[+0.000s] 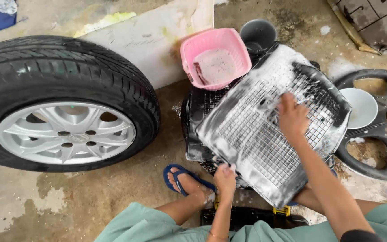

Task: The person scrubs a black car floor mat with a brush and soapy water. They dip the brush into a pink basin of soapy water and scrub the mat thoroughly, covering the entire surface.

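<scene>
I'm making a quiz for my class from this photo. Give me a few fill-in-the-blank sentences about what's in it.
1. The right hand presses on a black car mat covered in white ____.
2. The left hand grips the mat's near ____.
3. The basket behind the mat is coloured ____.
4. The tyre lies to the person's ____.

Missing words: foam; edge; pink; left
</scene>
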